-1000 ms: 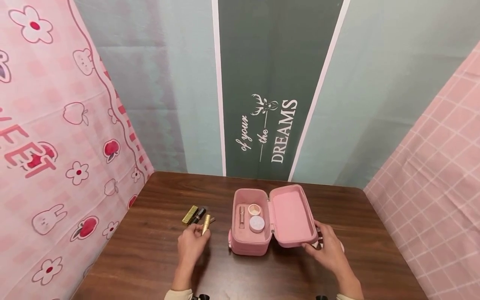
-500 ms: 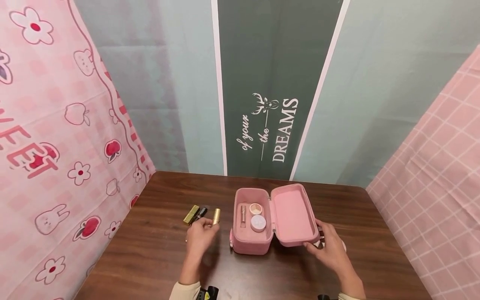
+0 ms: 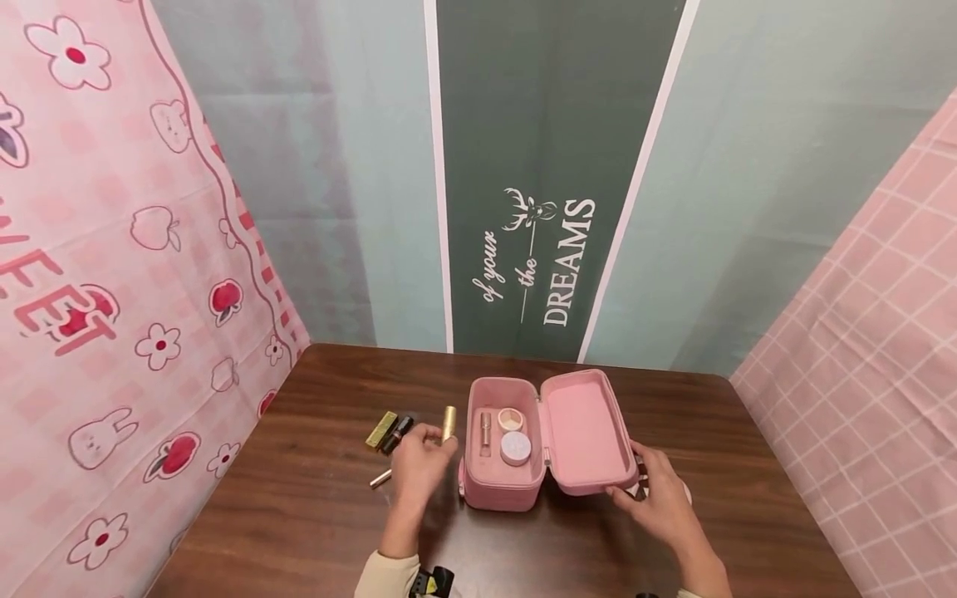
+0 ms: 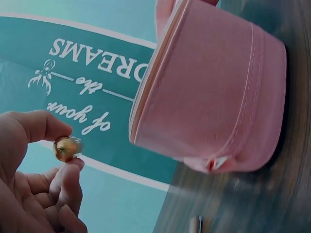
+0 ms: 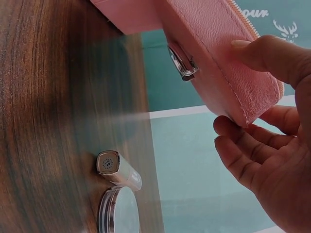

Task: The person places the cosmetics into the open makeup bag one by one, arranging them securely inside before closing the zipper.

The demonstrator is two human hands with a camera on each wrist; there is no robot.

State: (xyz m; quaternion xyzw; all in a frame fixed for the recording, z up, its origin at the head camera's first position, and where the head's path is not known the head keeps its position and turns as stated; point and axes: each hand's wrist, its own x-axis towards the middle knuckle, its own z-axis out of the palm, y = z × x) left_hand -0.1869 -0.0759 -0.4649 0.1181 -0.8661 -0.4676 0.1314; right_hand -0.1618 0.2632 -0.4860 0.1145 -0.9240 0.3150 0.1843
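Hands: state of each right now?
Left hand: closed, pinching a gold tube between thumb and fingers.
Right hand: closed on the edge of the pink lid.

"What did the left arm (image 3: 405, 525) wear?"

"A cream sleeve (image 3: 383, 576) — and beside its cuff (image 3: 402, 563) sat a black strap (image 3: 420, 585) bearing a stubby black device (image 3: 444, 578) with a small yellow mark (image 3: 431, 585)."

"And the right arm (image 3: 699, 563)?"

"A sliver of cream cloth (image 3: 692, 594) showed — plus a dark piece (image 3: 646, 595), mostly out of view."
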